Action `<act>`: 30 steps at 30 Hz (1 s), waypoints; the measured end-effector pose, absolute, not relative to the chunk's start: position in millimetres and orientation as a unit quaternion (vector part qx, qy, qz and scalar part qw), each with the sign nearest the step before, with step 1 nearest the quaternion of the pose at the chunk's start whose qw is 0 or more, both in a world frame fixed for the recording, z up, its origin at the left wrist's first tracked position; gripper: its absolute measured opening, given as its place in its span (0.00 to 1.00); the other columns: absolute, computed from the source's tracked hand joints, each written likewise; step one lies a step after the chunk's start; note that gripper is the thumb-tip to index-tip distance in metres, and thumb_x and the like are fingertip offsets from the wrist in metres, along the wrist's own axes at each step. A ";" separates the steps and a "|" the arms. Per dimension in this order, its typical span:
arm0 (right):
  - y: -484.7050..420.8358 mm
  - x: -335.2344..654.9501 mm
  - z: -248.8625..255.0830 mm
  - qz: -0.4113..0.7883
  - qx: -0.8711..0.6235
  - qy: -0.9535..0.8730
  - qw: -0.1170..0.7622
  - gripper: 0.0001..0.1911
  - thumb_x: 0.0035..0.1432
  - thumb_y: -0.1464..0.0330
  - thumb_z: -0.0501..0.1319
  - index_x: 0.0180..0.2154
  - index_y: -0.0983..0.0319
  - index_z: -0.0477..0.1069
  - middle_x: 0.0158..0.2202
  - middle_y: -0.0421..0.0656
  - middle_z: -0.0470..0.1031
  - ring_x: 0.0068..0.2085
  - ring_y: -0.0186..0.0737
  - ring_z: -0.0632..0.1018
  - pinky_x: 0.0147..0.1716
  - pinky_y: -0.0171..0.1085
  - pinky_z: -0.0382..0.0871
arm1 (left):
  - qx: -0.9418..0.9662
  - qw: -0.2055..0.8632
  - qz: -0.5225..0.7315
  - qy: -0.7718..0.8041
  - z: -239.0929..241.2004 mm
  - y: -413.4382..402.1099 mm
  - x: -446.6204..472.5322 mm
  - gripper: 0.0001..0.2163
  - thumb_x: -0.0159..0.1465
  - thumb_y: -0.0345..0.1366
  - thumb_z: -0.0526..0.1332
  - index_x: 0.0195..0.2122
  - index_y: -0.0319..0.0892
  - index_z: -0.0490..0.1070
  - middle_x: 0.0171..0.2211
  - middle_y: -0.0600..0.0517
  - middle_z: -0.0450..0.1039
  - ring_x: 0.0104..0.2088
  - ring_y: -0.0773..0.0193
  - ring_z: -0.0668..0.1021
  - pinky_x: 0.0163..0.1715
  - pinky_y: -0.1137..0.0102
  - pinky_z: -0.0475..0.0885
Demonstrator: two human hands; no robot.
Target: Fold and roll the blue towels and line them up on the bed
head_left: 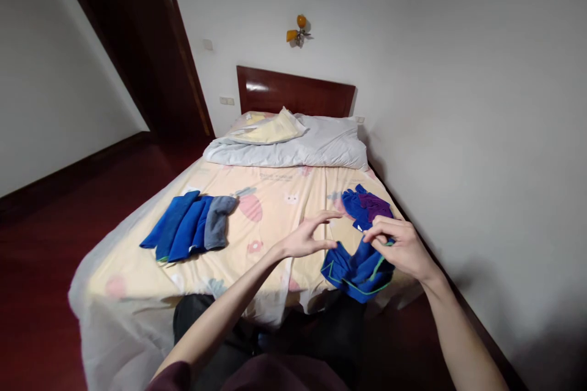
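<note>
A blue cloth with green edging (pixel 355 272) hangs from my right hand (pixel 403 244), whose fingers are pinched on its upper edge at the bed's near right. Just left of it, my left hand (pixel 312 236) is open, thumb and fingers apart, with nothing between them. Whether the left thumb touches the cloth I cannot tell. Behind the held cloth lies a crumpled heap of blue and purple cloths (pixel 373 206). On the left side of the bed, several rolled or folded blue cloths (pixel 186 229) lie in a row, with a grey one (pixel 220 220) at the right end.
The bed (pixel 275 195) has a cream sheet with pink prints. A pale quilt (pixel 321 143) and a yellow folded cover (pixel 270 129) lie by the dark wooden headboard (pixel 293 91). A white wall (pixel 495 134) runs close along the right, and a dark red floor (pixel 41 256) lies to the left.
</note>
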State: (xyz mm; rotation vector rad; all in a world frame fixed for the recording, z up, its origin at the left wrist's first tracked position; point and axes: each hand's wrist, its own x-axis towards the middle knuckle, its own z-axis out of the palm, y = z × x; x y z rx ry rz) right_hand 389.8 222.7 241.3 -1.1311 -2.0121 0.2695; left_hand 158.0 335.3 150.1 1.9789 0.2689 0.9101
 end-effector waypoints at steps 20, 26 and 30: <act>247.4 321.4 38.7 0.296 -0.602 -0.618 0.410 0.26 0.51 0.62 0.72 0.51 0.58 0.72 0.46 0.47 0.80 0.48 0.51 0.80 0.51 0.46 0.74 | 0.722 0.374 0.462 0.355 167.8 329.2 139.9 0.20 0.67 0.50 0.61 0.27 0.37 0.74 0.24 0.54 0.71 0.26 0.68 0.72 0.28 0.74 0.64; 266.3 322.9 53.0 0.295 -0.571 -0.573 0.509 0.16 0.63 0.55 0.60 0.34 0.60 0.73 0.29 0.41 0.75 0.31 0.40 0.74 0.33 0.36 0.70 | 0.702 0.301 0.480 0.432 155.3 355.6 91.0 0.23 0.68 0.53 0.60 0.25 0.38 0.71 0.22 0.55 0.66 0.25 0.69 0.69 0.26 0.74 0.61; 268.9 319.4 83.6 0.288 -0.573 -0.510 0.574 0.23 0.63 0.49 0.59 0.29 0.61 0.70 0.24 0.39 0.69 0.28 0.37 0.69 0.28 0.33 0.66 | 0.740 0.233 0.441 0.452 149.4 363.9 62.3 0.18 0.69 0.50 0.61 0.38 0.39 0.78 0.29 0.52 0.72 0.32 0.64 0.75 0.35 0.71 0.70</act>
